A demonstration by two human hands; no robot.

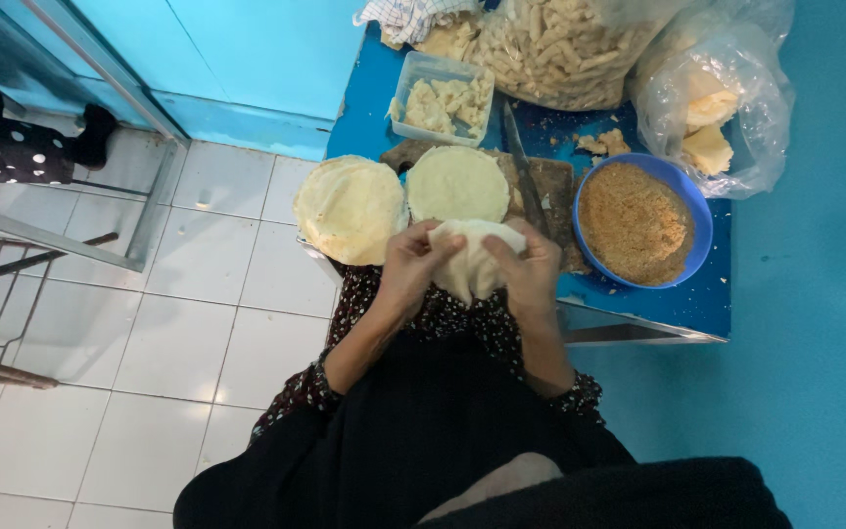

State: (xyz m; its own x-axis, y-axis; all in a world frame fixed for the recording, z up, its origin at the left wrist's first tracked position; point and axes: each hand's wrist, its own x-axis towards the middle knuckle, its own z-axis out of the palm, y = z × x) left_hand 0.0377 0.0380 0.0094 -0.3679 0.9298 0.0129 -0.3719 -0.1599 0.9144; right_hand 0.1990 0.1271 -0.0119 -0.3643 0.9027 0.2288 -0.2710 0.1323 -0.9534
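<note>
Pale dough wrapper sits folded between both hands at the near edge of the blue counter. Left hand closes its fingers over the wrapper's left side; right hand pinches the right side. Just beyond them a flat round wrapper lies on a dark board, with a stack of wrappers to its left. A knife rests on the board. Right of it stands a blue bowl of brown crumbs; a clear tub and bags lie farther back.
</note>
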